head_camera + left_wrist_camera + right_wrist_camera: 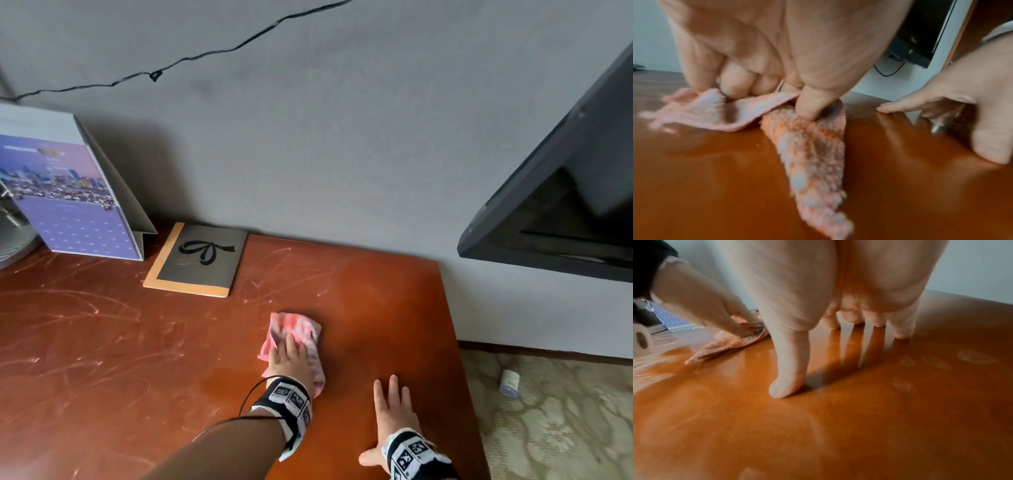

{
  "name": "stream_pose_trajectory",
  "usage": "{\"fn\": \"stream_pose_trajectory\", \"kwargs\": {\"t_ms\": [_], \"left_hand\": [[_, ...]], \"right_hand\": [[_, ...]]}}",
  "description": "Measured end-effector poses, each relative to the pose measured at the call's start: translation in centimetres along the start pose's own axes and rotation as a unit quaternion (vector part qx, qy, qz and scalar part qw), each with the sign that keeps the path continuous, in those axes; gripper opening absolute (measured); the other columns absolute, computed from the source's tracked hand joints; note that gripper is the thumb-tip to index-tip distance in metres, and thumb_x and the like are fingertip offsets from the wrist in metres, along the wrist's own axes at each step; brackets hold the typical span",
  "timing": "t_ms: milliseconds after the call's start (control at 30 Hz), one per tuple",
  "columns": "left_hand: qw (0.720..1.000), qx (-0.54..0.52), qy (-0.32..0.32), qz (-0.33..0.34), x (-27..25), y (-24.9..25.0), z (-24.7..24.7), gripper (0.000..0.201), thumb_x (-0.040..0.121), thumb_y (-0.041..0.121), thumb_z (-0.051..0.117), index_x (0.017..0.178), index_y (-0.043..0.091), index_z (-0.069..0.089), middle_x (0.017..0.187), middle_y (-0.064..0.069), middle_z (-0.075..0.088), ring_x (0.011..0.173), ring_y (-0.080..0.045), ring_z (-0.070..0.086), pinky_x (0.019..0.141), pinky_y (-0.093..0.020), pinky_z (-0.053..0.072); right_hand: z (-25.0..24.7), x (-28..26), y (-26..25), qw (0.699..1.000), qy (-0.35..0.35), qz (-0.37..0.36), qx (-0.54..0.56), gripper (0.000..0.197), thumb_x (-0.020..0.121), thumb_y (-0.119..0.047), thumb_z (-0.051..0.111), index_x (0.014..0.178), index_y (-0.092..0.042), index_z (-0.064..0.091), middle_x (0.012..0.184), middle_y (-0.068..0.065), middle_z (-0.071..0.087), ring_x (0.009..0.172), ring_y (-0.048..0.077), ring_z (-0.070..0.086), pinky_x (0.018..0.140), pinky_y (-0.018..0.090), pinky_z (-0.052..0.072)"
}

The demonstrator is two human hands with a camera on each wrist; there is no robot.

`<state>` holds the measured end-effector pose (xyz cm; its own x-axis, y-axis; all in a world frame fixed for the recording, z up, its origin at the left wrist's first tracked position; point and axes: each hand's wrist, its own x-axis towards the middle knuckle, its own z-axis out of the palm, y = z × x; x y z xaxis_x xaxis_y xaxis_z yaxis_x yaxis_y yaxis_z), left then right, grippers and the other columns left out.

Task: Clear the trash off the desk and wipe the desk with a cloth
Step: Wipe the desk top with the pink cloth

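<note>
A pink and white cloth lies crumpled on the reddish-brown desk, right of its middle. My left hand lies flat on top of the cloth and presses it down. In the left wrist view the thumb bears on the cloth, and a folded flap sits under the fingers. My right hand rests open on the bare desk to the right, fingers spread, holding nothing. The right wrist view shows its fingertips on the glossy wood, with the cloth to the left.
A grey notebook with an orange border lies at the back by the wall. A purple stand-up calendar stands at back left. A dark screen hangs at right. The desk's right edge drops to carpet, where a small roll lies.
</note>
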<state>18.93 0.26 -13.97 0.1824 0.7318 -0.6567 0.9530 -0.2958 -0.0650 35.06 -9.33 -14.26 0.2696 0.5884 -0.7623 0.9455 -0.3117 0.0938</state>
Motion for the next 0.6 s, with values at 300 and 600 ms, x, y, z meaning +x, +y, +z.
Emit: {"fn": "stream_pose_trajectory", "kwargs": {"t_ms": [300, 600], "left_hand": [[0.990, 0.049, -0.015, 0.133, -0.7, 6.3, 1.8, 0.069, 0.101, 0.029, 0.030, 0.151, 0.007, -0.013, 0.157, -0.019, -0.017, 0.146, -0.034, -0.013, 0.117, -0.051, -0.007], [0.999, 0.023, 0.015, -0.022, 4.3, -1.1, -3.4, 0.091, 0.093, 0.050, 0.045, 0.151, 0.007, -0.009, 0.159, -0.017, -0.009, 0.147, -0.031, -0.002, 0.119, -0.047, 0.004]], "right_hand": [[0.5, 0.7, -1.0, 0.982, 0.187, -0.009, 0.031, 0.059, 0.097, -0.012, 0.035, 0.153, -0.019, 0.020, 0.159, 0.014, -0.008, 0.145, 0.039, 0.016, 0.105, 0.052, 0.039], [-4.9, 2.7, -0.6, 1.000, -0.006, -0.006, 0.030, 0.129, 0.071, -0.048, 0.078, 0.150, -0.025, -0.021, 0.154, 0.009, -0.033, 0.145, 0.033, -0.020, 0.117, 0.054, 0.010]]}}
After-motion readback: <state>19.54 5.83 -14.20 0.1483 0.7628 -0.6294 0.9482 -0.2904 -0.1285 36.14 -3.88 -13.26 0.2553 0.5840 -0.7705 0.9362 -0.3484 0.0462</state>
